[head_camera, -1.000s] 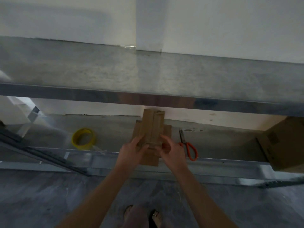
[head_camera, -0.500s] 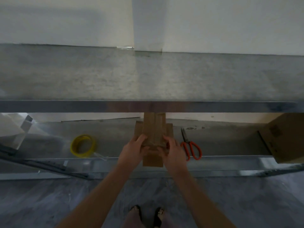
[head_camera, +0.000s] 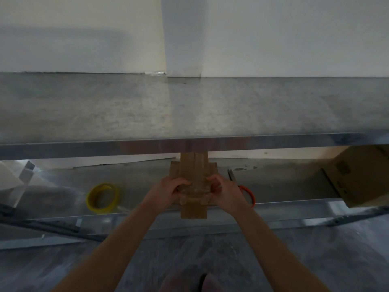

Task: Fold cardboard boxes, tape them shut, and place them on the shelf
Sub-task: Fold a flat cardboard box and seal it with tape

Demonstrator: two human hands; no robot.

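Brown cardboard box (head_camera: 194,165) (flat, cross-shaped) gripped at mid by left hand (head_camera: 168,192) & right hand (head_camera: 227,193), fingers curled.

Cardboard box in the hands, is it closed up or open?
Open: the cardboard box has flaps sticking out; left hand and right hand grip its middle.

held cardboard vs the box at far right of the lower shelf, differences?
The held cardboard is gripped by the left hand and right hand; the right-side box sits untouched on the lower shelf. The held cardboard's flaps stick out unclosed; the right-side box is formed up. The held cardboard looks far smaller than the right-side box. Both are brown cardboard.
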